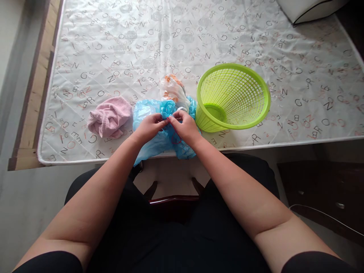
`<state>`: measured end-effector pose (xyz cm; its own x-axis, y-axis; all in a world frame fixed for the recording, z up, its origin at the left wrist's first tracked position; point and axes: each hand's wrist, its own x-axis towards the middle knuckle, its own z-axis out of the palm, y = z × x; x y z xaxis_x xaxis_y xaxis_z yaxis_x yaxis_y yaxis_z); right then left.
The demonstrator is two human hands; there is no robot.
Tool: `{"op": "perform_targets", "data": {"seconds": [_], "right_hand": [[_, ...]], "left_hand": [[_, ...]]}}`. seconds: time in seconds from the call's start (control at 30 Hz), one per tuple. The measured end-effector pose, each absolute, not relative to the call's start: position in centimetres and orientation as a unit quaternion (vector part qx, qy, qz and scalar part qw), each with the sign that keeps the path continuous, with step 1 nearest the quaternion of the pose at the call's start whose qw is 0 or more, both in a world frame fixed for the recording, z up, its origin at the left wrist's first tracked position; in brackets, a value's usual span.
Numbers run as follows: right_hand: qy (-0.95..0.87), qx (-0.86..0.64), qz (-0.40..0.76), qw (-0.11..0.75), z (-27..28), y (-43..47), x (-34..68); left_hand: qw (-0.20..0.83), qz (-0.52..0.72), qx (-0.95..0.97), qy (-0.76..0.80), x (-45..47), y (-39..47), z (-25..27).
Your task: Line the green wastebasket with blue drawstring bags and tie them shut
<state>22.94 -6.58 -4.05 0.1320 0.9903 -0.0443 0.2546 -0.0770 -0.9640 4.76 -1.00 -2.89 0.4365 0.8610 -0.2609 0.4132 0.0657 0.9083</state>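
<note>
Both of my hands meet over a pile of crumpled plastic bags near the front edge of the mattress. My left hand pinches the blue plastic bag with thumb and fingers. Right beside it, my right hand pinches the same bag, fingertips almost touching those of the left. More blue plastic spreads under both hands and hangs a little over the edge. Just behind lies a white and orange plastic bag. To the right, a green mesh basket leans tilted, its opening towards me.
A crumpled pink cloth lies left of the bags. The letter-patterned mattress spreads out ahead, with a wooden frame along its left side. A white object with black trim stands at the far right. Dark drawers are below right.
</note>
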Motion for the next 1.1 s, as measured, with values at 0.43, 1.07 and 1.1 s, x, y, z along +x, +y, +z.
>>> {"op": "perform_targets", "data": {"seconds": [0.43,1.07,1.1], "right_hand": [[-0.507,-0.654,0.376,0.418,-3.7,-6.3,23.1],[-0.44,-0.637,0.413,0.48,-4.9,-5.7,23.7],[-0.446,-0.627,0.418,0.482,-4.9,-5.6,23.8]], "left_hand": [[0.385,0.183,0.773,0.47,4.9,-1.3,-2.1],[0.377,0.248,0.741,0.497,4.4,-1.5,-2.1],[0.375,0.269,0.729,0.506,4.3,-1.5,-2.1]]}}
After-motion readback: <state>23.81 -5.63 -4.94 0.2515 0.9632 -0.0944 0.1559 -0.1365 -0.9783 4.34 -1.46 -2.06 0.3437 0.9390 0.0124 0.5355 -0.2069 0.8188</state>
